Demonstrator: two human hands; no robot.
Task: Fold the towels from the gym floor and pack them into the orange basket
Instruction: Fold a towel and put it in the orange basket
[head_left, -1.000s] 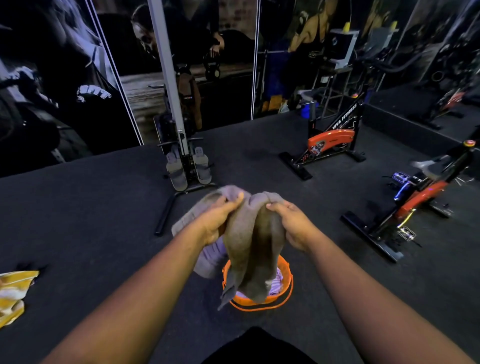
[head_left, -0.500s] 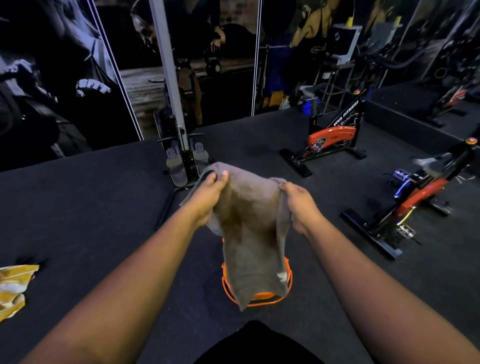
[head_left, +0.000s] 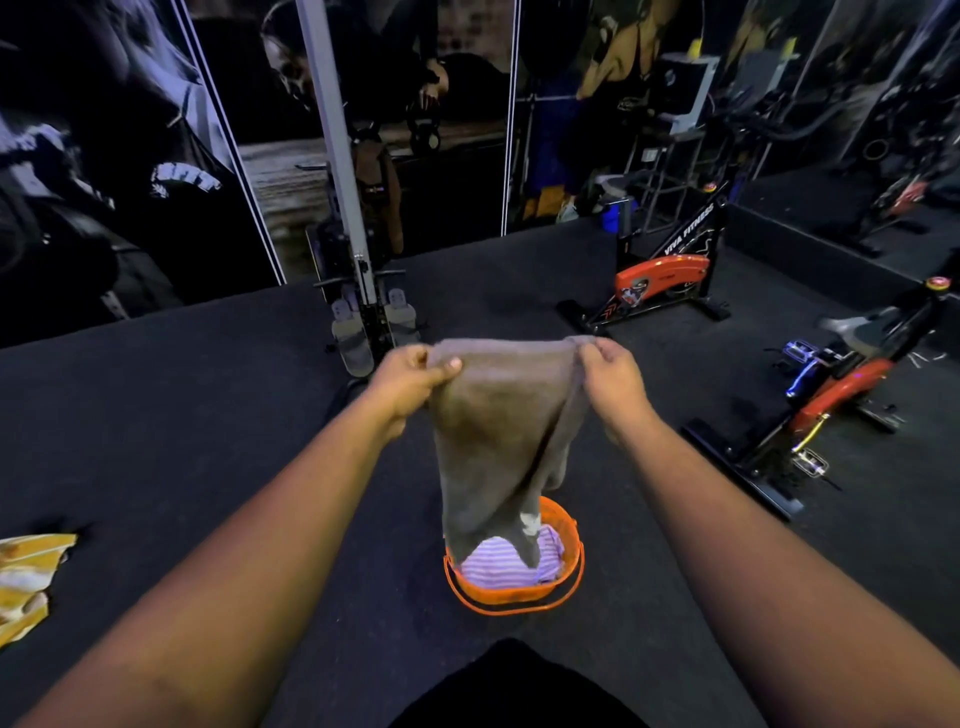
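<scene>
Far left on the dark gym floor (head_left: 156, 441): yellow towel (head_left: 28, 582), crumpled (partly cut off by the frame edge). Next, left hand (head_left: 410, 382) pinched shut on one top corner of the grey-brown towel (head_left: 498, 441). Towel held up, hanging down over the orange basket (head_left: 569, 569), lower edge dipping inside the rim. Striped pale towel (head_left: 498, 564) already packed in the basket. Then right hand (head_left: 613, 382) clamped on the other top corner. Further right, two orange exercise bikes (head_left: 662, 275).

Floor (head_left: 156, 415): basket (head_left: 569, 574), yellow towel (head_left: 26, 582), bikes (head_left: 660, 280).
</scene>
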